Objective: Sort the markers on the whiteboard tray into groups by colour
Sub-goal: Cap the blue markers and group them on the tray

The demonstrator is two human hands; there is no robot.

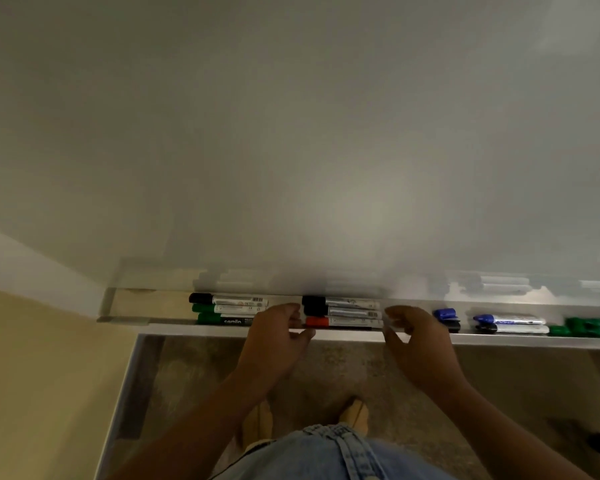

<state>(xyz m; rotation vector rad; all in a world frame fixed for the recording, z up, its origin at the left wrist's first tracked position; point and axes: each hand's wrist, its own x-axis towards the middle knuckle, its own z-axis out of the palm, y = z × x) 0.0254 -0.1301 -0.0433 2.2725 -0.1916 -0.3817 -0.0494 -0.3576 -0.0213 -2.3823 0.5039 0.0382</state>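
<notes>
The whiteboard tray runs across the view below the whiteboard. Three markers lie stacked in its middle: two black-capped markers and a red-capped marker. My left hand touches their cap ends, fingers curled, thumb under the tray's front lip. My right hand cups their right ends with fingers and thumb apart. Left of my hands lie a black marker and two green markers. To the right lie a blue marker over a black marker, a loose blue cap end, and green markers.
The whiteboard fills the upper view, close in front. A yellow wall stands to the left. Below the tray I see a carpeted floor, my feet and my denim clothing.
</notes>
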